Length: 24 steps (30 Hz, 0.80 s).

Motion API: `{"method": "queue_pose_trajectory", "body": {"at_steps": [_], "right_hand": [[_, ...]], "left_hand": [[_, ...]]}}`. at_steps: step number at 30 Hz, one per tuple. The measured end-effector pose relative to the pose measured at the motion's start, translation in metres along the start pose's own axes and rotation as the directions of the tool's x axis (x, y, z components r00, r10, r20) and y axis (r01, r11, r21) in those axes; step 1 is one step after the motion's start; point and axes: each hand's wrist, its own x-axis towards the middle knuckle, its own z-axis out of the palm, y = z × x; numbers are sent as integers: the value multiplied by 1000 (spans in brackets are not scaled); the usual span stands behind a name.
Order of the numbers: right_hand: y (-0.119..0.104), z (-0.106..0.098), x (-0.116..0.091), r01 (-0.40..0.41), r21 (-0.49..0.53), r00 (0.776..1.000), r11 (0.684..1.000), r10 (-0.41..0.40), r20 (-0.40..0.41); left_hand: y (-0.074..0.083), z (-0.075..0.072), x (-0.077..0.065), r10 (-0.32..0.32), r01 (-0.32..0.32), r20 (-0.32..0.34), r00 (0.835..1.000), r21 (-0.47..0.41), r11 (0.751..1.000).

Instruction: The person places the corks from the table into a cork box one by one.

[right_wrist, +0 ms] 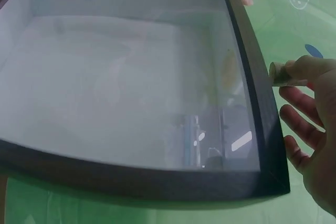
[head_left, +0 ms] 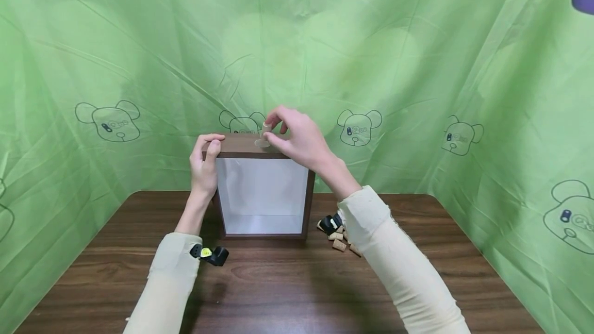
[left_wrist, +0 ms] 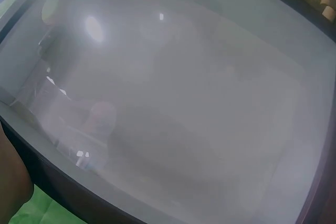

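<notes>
A deep brown-framed shadow box (head_left: 261, 197) with a clear front and a white inside stands upright on the table. Its top left corner is gripped by my left hand (head_left: 204, 166), the thumb at the front edge and the fingers over the top. My right hand (head_left: 301, 135) pinches a wine cork (head_left: 266, 129) between thumb and fingers, right over a pale round spot (head_left: 262, 143) on the top edge. From the right wrist view, the cork (right_wrist: 278, 74) is at the frame's edge, with the other fingers loosely bent beside it.
Several more corks (head_left: 339, 245) lie in a loose pile on the wooden table (head_left: 260, 293), right of the box and partly behind my right sleeve. A green printed curtain (head_left: 399, 76) surrounds the table at the back and sides.
</notes>
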Motion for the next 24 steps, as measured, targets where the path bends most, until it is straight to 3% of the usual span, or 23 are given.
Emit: {"method": "queue_pose_trajectory", "body": {"at_steps": [8, 17, 24], "right_hand": [[0, 10, 3, -96, -38, 994, 995, 98, 58], [3, 9, 0, -114, -56, 989, 992, 119, 89], [4, -2, -11, -132, -69, 989, 989, 136, 63]], "left_hand": [[-1, 2, -1, 13, -13, -11, 1000, -17, 1000], [-2, 3, 0, 13, -13, -9, 1000, -10, 1000], [-2, 2, 0, 10, -10, -11, 1000, -14, 1000]]}}
